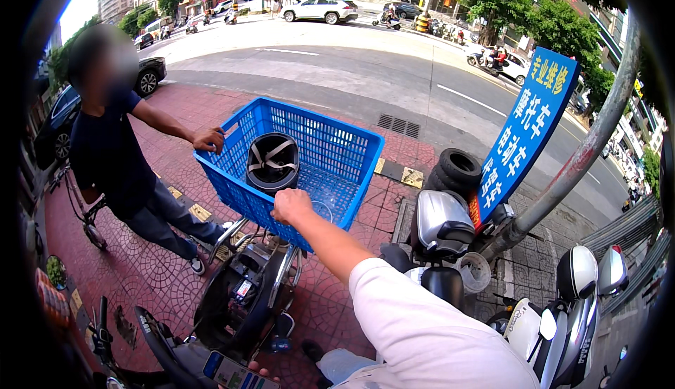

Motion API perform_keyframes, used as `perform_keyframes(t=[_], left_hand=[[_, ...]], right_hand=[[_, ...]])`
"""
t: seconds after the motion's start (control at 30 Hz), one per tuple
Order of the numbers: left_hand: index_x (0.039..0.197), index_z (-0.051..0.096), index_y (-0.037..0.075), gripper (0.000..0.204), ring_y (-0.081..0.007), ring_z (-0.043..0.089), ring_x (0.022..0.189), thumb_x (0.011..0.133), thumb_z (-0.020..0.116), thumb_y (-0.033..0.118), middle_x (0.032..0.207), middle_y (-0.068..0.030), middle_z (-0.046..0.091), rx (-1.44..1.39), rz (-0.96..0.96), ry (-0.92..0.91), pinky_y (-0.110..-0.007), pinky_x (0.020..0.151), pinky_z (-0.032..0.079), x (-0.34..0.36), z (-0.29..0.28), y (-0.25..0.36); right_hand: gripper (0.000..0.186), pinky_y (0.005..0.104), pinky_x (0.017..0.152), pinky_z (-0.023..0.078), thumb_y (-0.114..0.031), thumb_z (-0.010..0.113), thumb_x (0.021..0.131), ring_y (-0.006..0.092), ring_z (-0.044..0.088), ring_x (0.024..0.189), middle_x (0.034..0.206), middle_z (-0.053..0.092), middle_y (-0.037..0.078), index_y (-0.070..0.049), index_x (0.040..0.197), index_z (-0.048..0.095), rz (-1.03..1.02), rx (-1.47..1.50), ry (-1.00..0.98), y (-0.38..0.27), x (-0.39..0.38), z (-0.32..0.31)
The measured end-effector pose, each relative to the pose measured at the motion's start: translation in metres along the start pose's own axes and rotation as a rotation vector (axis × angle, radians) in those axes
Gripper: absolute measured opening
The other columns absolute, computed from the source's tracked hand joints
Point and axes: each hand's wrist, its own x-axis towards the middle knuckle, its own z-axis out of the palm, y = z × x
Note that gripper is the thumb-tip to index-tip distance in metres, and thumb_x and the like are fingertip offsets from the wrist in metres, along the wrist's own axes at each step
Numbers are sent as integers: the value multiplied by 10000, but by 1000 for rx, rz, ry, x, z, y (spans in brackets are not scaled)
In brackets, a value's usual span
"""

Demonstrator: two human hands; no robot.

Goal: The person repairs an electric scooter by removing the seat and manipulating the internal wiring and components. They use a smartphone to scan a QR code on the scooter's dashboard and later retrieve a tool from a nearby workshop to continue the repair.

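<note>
My right hand (292, 207) is closed on the near rim of a blue plastic crate (358, 160), which sits on the rear rack of a scooter (239, 305). A black helmet (273, 161) with pale straps lies in the crate. At the bottom edge my left hand (263, 372) holds a phone (226, 371) with its screen lit, mostly cut off by the frame. Another person (105, 157) in a dark T-shirt stands at the left, a hand (208, 139) at the crate's left side. The scooter's seat area is open, showing the compartment beneath.
Parked scooters (443, 227), stacked tyres (453, 171), a bucket (471, 274), a blue signboard (524, 136) and a pole (576, 171) stand right. A bicycle (88, 224) and dark car (60, 118) are behind the person. Red paving (151, 290) meets a busy road (394, 94).
</note>
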Motion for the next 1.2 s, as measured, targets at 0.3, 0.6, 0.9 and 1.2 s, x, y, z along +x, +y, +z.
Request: perform_keyframes(t=[0.3, 0.6, 0.9, 1.2], left_hand=[[1649, 390, 133, 750, -582, 507, 1386, 1054, 465, 584, 1640, -335, 381, -23, -2, 50, -772, 1107, 399, -1, 1, 0], [1642, 395, 110, 774, -576, 526, 1368, 1044, 484, 593, 1629, -346, 389, 5, 8, 63, -766, 1092, 422, -1, 2, -3], [1630, 420, 114, 764, -573, 543, 1350, 1041, 490, 596, 1601, -348, 430, 10, 11, 68, -757, 1074, 442, 0, 5, -7], [1628, 429, 120, 765, -576, 543, 1347, 1042, 484, 610, 1602, -343, 433, 16, 9, 81, -756, 1068, 445, -1, 5, -8]], right_hand=[[267, 400, 942, 607, -279, 792, 800, 299, 772, 1081, 1124, 803, 152, -87, 978, 848, -4, 9, -1, 2, 2, 3], [408, 425, 956, 599, -441, 815, 867, 328, 766, 1080, 1120, 798, 169, -56, 1003, 833, -19, 12, -39, -1, -3, -5], [445, 433, 979, 591, -458, 815, 870, 336, 754, 1117, 1156, 786, 193, -47, 1040, 828, -25, 11, -13, 3, 0, 0], [431, 436, 972, 594, -459, 813, 869, 342, 757, 1104, 1143, 789, 192, -59, 1028, 831, -41, 14, -5, 2, -3, -2]])
